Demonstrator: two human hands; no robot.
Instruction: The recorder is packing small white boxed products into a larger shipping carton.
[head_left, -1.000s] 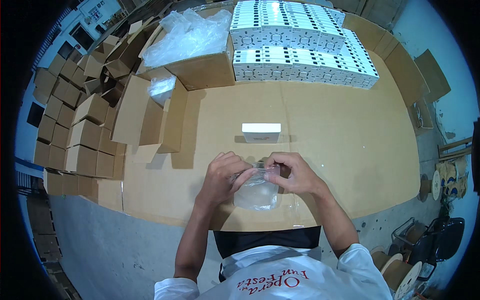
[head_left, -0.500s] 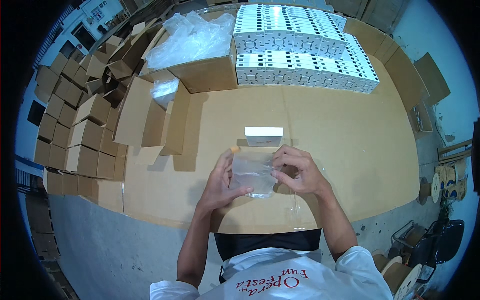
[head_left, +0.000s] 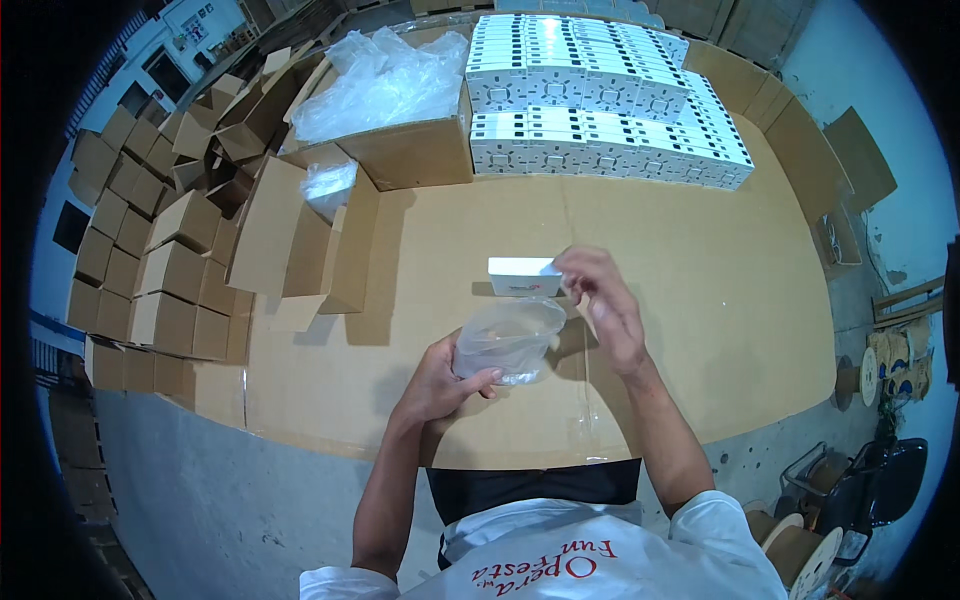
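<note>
I see the broad cardboard-covered desk [head_left: 700, 330] spread below me. At its far edge stand two rows of flat white cartons with dark markings [head_left: 600, 110], beside an open brown box stuffed with clear plastic bags [head_left: 385, 90]. Folded brown boxes [head_left: 150, 250] are stacked to the left. My left hand [head_left: 440, 385] is clamped on a clear plastic bag [head_left: 505, 340], mouth held open, probably for loading. My right hand [head_left: 605, 305], fingers loosely apart, touches the small white rectangular box [head_left: 522, 277] lying just beyond.
</note>
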